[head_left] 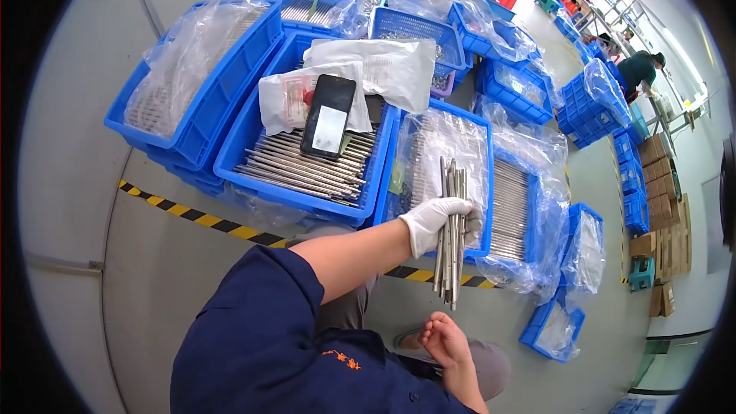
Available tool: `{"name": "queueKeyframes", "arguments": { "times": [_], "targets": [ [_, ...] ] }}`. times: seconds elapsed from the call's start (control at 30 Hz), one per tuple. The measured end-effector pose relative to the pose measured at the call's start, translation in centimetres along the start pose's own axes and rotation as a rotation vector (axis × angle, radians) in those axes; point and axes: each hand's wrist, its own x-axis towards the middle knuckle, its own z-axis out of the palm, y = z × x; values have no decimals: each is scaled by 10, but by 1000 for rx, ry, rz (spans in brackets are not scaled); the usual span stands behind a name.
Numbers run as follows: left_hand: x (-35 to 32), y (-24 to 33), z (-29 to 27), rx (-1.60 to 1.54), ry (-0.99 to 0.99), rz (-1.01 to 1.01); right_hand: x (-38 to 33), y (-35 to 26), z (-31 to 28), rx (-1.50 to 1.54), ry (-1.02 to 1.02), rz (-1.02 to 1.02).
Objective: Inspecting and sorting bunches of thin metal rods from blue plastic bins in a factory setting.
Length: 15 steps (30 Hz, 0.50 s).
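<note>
Your white-gloved left hand (435, 224) is wrapped around a bundle of metal rods (451, 264), to the right of the black phone (330, 111) and nearer to you than it is. You hold the rods tightly side by side somewhere near their middle, so they stick out both ways from your grip: one set of ends points away from you, the other toward you, and the tips are uneven.

Your bare right hand (447, 341) is well apart from the phone, on its right and much closer to your body, with the fingers curled in; I cannot tell whether anything is inside them.

Under the phone are white packages (387, 69) and loose rods (295, 172) lying in a blue crate (295, 205). Just right of the phone, a second blue crate (486, 157) holds plastic-covered contents, and your bundle's far ends hang over it.
</note>
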Motion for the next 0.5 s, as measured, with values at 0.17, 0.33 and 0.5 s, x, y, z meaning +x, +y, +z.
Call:
{"name": "queueKeyframes", "arguments": {
  "times": [0.17,0.33,0.5],
  "targets": [
    [-5,-8,1,147,85,156,44,3,0,362,-178,-159],
    [-15,-24,12,327,-3,436,63,-18,51,458,2,-284],
    [-31,-36,19,619,-6,552,71,-17,42,524,-13,-317]
  ]
}}
